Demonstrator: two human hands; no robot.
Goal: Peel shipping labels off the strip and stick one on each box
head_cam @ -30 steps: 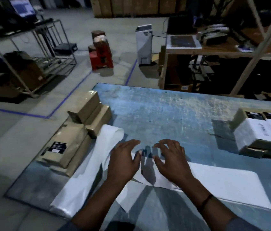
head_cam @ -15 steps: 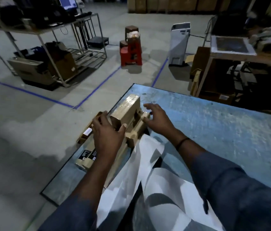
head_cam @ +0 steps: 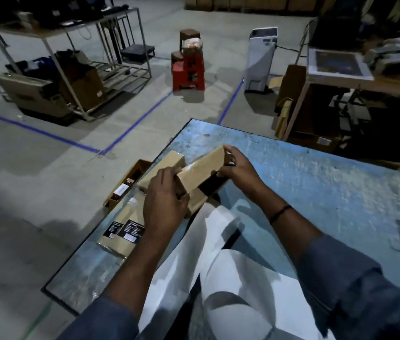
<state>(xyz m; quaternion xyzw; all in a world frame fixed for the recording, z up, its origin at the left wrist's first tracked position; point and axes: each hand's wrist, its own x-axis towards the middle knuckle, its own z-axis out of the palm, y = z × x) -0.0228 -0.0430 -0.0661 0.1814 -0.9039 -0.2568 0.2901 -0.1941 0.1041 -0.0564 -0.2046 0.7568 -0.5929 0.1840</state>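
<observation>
Box lifted off stack, btwn left hand & right hand.

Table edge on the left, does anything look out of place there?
Yes. An open brown box juts past the table's left edge and looks poorly supported. The white label strip also lies loosely buckled, not flat.

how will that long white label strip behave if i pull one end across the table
Probably floppy: the white strip lies in loops and folds. Likely light, since raised curls hold themselves up off the table. It would probably drag and crumple rather than slide as one piece.
</observation>
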